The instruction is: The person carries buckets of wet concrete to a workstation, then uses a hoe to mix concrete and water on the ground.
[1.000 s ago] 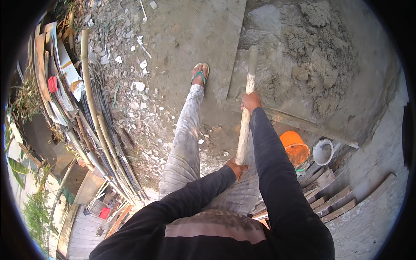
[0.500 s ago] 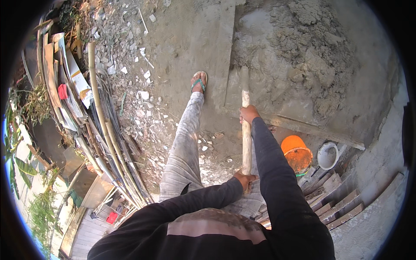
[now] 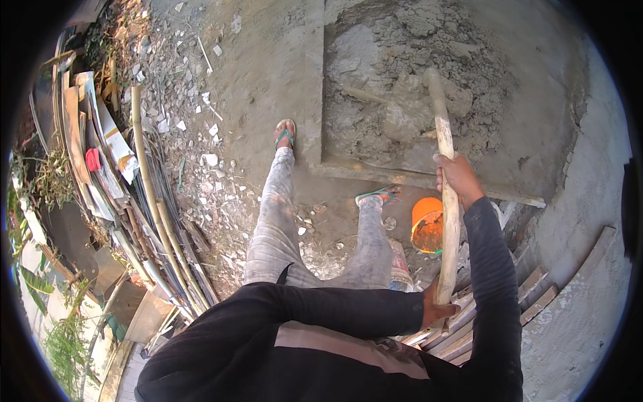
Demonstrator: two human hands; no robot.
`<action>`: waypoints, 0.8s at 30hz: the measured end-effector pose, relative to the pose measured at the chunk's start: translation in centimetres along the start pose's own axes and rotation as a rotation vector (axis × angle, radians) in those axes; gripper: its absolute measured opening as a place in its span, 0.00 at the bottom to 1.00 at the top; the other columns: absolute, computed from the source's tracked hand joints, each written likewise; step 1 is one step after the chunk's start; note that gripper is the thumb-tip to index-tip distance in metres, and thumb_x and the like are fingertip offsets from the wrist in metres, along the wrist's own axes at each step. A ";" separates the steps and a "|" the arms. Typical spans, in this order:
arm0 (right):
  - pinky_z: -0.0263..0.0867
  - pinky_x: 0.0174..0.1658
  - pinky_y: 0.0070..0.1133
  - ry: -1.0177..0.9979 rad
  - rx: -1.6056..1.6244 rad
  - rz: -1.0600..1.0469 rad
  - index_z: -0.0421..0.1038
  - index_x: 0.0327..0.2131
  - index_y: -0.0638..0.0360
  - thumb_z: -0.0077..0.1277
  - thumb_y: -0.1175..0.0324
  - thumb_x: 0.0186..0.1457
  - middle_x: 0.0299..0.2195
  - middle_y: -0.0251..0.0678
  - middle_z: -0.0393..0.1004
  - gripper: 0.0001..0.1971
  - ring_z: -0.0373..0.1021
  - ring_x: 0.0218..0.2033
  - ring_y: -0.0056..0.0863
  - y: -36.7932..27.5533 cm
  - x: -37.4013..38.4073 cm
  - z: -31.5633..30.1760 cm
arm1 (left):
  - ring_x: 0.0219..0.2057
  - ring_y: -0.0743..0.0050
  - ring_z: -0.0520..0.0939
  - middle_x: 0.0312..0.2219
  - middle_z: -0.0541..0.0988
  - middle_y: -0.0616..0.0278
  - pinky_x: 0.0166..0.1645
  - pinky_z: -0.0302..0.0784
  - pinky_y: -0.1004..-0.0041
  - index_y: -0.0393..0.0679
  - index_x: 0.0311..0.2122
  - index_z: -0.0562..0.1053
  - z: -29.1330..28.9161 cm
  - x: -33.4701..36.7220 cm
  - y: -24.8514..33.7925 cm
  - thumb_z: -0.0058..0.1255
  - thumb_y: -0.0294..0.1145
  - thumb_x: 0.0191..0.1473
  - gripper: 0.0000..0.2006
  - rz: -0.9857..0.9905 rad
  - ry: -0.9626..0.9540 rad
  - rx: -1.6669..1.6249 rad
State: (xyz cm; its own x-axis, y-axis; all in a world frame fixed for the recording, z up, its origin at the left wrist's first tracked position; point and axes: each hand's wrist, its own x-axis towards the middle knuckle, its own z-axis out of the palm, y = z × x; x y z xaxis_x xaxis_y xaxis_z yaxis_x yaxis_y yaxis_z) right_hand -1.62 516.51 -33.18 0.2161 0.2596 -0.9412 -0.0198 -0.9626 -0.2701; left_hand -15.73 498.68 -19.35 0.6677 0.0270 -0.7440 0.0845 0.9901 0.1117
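Observation:
A long-handled wooden hoe (image 3: 444, 134) slants away from me over wet grey mortar (image 3: 375, 74). Its far end is coated in mortar, so the blade is hard to make out. My right hand (image 3: 461, 179) is wrapped around the middle of the handle. Lower down, close to my body, my left hand (image 3: 437, 309) grips the handle near its butt end. The mortar lies lumpy inside a low-edged mixing bed, with a board (image 3: 429, 179) along its near side.
An orange bucket (image 3: 427, 224) stands just left of the handle, and another bucket (image 3: 400, 268) is beside my right leg. Planks (image 3: 536, 301) lie at the lower right, beside a grey wall (image 3: 576, 268). Bamboo poles (image 3: 144, 154) and rubble (image 3: 211, 161) are on the left.
The hoe has swung right and its far end now lies over the mortar. Both hands moved right with it, still gripping. My right foot has come into view by the board.

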 end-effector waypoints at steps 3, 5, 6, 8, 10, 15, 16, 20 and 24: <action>0.64 0.17 0.24 0.253 0.113 -0.166 0.57 0.41 0.63 0.48 0.70 0.56 0.22 0.34 0.65 0.13 0.64 0.16 0.21 4.3 1.3 0.9 | 0.44 0.60 0.77 0.41 0.75 0.51 0.49 0.71 0.65 0.42 0.51 0.63 -8.3 1.8 -4.6 0.58 0.33 0.46 0.26 -0.037 0.136 0.372; 0.63 0.17 0.24 0.317 0.334 -0.204 0.57 0.40 0.63 0.48 0.71 0.55 0.22 0.35 0.65 0.13 0.64 0.16 0.23 6.7 7.0 1.8 | 0.40 0.59 0.81 0.35 0.80 0.54 0.46 0.75 0.65 0.46 0.44 0.72 -15.9 7.3 -8.0 0.58 0.33 0.45 0.18 -0.093 0.410 0.649; 0.63 0.17 0.24 0.375 0.444 -0.206 0.56 0.40 0.63 0.48 0.72 0.55 0.22 0.35 0.65 0.13 0.64 0.16 0.23 8.4 8.9 1.0 | 0.39 0.52 0.81 0.34 0.80 0.49 0.44 0.76 0.63 0.47 0.45 0.72 -18.0 9.4 -6.0 0.57 0.36 0.46 0.18 0.042 0.451 0.878; 0.63 0.18 0.24 0.440 0.614 -0.269 0.56 0.40 0.62 0.47 0.72 0.55 0.21 0.34 0.64 0.13 0.63 0.16 0.24 5.5 9.3 0.9 | 0.41 0.49 0.79 0.36 0.79 0.48 0.46 0.74 0.62 0.44 0.45 0.71 -21.8 13.0 -3.5 0.57 0.36 0.48 0.18 0.114 0.402 0.971; 0.62 0.19 0.24 0.355 0.739 -0.329 0.56 0.40 0.61 0.47 0.72 0.55 0.21 0.34 0.64 0.13 0.63 0.16 0.24 1.9 8.5 4.1 | 0.41 0.50 0.79 0.36 0.79 0.50 0.46 0.74 0.64 0.44 0.44 0.72 -29.0 15.1 -3.4 0.59 0.38 0.48 0.18 0.350 0.456 1.059; 0.63 0.20 0.24 0.541 1.006 -0.438 0.56 0.40 0.58 0.47 0.71 0.55 0.22 0.32 0.64 0.12 0.63 0.17 0.24 4.8 1.3 0.2 | 0.38 0.51 0.81 0.33 0.80 0.50 0.43 0.76 0.64 0.46 0.44 0.72 -25.2 11.5 3.4 0.62 0.41 0.46 0.20 0.193 0.191 1.135; 0.63 0.20 0.25 0.514 1.072 -0.455 0.56 0.40 0.57 0.47 0.71 0.55 0.22 0.32 0.64 0.12 0.63 0.17 0.24 5.9 0.0 1.0 | 0.37 0.51 0.81 0.32 0.80 0.50 0.42 0.76 0.62 0.46 0.44 0.72 -25.6 9.1 3.2 0.61 0.43 0.46 0.21 0.147 0.176 1.246; 0.65 0.20 0.23 0.581 1.257 -0.208 0.57 0.38 0.57 0.47 0.72 0.55 0.21 0.30 0.63 0.09 0.63 0.17 0.22 12.5 -3.2 5.0 | 0.36 0.48 0.81 0.32 0.80 0.49 0.42 0.77 0.60 0.46 0.44 0.71 -24.5 -0.7 2.6 0.57 0.48 0.48 0.21 -0.175 0.108 1.499; 0.64 0.17 0.24 0.514 1.235 -0.061 0.58 0.39 0.59 0.47 0.71 0.55 0.21 0.32 0.64 0.10 0.62 0.14 0.22 18.3 1.2 10.5 | 0.36 0.51 0.81 0.33 0.80 0.48 0.42 0.77 0.59 0.46 0.46 0.72 -26.2 -4.3 0.6 0.56 0.45 0.46 0.23 -0.253 0.240 1.567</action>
State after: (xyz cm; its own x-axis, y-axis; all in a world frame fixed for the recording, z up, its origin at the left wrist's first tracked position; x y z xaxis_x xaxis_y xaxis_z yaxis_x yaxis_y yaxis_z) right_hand -11.96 500.03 -41.32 0.5831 -0.0214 -0.8121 -0.8013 -0.1796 -0.5707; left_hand -37.94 502.76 -33.32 0.4059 0.0617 -0.9118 0.9087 -0.1339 0.3955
